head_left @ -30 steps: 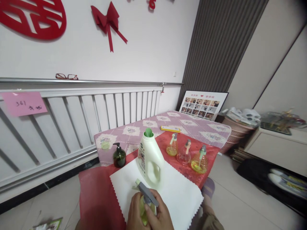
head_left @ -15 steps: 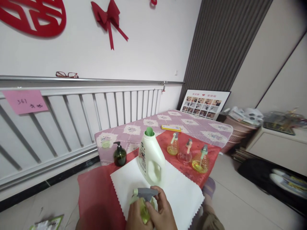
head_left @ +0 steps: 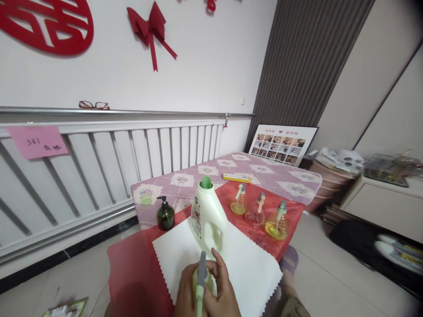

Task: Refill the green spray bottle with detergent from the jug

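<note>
Close to my body is a spray bottle [head_left: 202, 274] with a grey and light green trigger head and yellow-green liquid. My left hand [head_left: 185, 288] is wrapped round its left side. My right hand [head_left: 222, 290] has its fingers closed about the head and neck from the right. The nozzle points toward me, and the hands hide most of the bottle's body. Just beyond the hands, a large pale green jug [head_left: 209, 215] stands upright on a white zigzag-edged sheet [head_left: 251, 268], a green piece in its mouth.
To the right, spray bottles with yellow liquid [head_left: 238, 204] [head_left: 276, 224] flank a pinkish one [head_left: 255, 215] on red cloth [head_left: 221, 191]. A dark green pump bottle [head_left: 165, 215] stands left of the jug. Behind lie a pale green cap [head_left: 146, 200] and a yellow-edged box [head_left: 235, 178].
The spray head has turned: its nozzle pointed left before and points toward me now. Both hands stay on the bottle, with the right fingers shifted slightly. The jug has not moved.
</note>
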Demonstrator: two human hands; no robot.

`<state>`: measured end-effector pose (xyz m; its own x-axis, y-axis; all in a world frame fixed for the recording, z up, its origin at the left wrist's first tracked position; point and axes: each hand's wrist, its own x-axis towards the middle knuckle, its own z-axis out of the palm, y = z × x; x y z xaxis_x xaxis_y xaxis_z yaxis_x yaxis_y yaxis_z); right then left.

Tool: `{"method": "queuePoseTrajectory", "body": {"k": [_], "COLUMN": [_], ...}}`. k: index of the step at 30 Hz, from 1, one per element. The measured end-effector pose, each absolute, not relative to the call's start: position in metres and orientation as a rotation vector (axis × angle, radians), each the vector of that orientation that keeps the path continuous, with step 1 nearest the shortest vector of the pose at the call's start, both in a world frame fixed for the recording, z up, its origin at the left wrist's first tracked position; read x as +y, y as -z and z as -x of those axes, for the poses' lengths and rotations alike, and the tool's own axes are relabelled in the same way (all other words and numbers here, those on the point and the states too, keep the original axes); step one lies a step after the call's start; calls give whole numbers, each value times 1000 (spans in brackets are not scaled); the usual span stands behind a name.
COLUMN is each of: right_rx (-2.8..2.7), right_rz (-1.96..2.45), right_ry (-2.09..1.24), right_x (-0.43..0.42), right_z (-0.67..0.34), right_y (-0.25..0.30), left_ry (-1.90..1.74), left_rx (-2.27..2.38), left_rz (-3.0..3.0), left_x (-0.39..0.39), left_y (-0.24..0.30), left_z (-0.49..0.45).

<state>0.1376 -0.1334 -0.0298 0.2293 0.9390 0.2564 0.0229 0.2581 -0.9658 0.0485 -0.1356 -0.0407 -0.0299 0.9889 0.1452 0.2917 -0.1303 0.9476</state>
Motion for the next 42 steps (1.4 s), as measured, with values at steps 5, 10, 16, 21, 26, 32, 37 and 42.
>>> {"method": "queuePoseTrajectory", "body": {"k": [5,10,16,21,26,32,37,42], "right_rx": [-1096,-1064,-1124,-1007,-956,-1037,-1276,-1232], "right_rz": [1153,1118,1041,1119,1064,1080,1043,1088], "right_ry": [-868,-898,-960,-1019,-1106,-1145,-1033,-1077], "right_x": [-133,-130,-132,-130,-130,-132,-138,-138], "right_z": [-135,-140,-143,-137,-134,-139,-146,-144], "right_y": [30,31,33,28,27,22,7,9], "left_ry": [-1195,-1201,-1177,-1156,-1188,-1176,-1168,-1141], "left_rx": [1395,1430,1421,1402,1470,1428,1543,1568], "left_rz": [-1391,-1441,-1476,-1449,-1437,-1489,-1475,-1508], "left_x": [-137,-137,-133,-134,-135,-133,-134,-137], "left_y": [37,35,39,43,47,54,57,48], "left_z": [-49,-49,-48,-49,-52,-52,-52,-49]}}
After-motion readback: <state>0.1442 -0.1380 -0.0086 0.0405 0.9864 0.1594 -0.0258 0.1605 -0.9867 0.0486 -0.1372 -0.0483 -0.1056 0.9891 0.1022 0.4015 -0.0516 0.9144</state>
